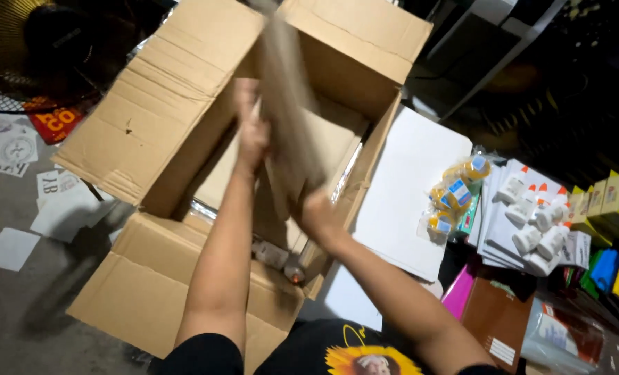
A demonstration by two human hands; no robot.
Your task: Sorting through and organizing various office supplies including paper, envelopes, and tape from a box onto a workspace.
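- One large cardboard box (184,139) stands open on the floor, its four flaps folded outward.
- One flat cardboard sheet (289,104) stands tilted inside the box, its top end blurred and rising above the rim.
- The left hand (252,132) grips the sheet's left edge, fingers curled around it.
- The right hand (316,212) holds the sheet low on its right side; I cannot tell how its fingers lie, since the cardboard hides them.
- One stack of white boards (407,194) lies just right of the box.
- One clear bag of small yellow-and-blue items (455,194) rests at the stack's far edge.
- About seven white glue bottles (535,222) with orange caps lie on white packets beyond the bag.
- Yellow-green cartons (612,194), at least three, stand at the right edge.
- One fan (25,55) sits at top left, with scattered paper scraps (11,246) on the floor below it.
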